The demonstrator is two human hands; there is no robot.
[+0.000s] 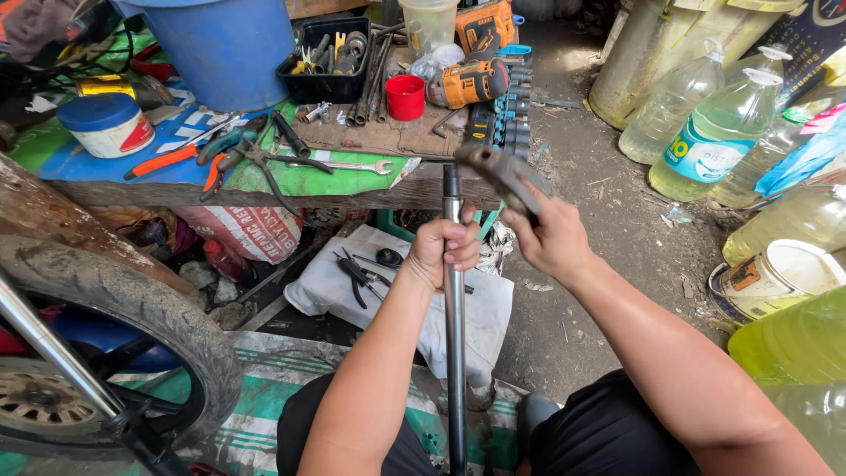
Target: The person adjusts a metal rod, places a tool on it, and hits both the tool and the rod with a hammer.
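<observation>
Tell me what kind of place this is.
Most likely a small roadside motorcycle repair shop. A wooden workbench holds pliers and a cordless drill, a motorcycle wheel stands on the dirt floor, and the left hand grips a fork tube.

Soft daylight, motion blur, edge distortion.

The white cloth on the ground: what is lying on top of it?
On the white cloth lie dark pliers and a small round black part. The left hand and the metal tube cover its middle, so anything there is hidden.
</observation>
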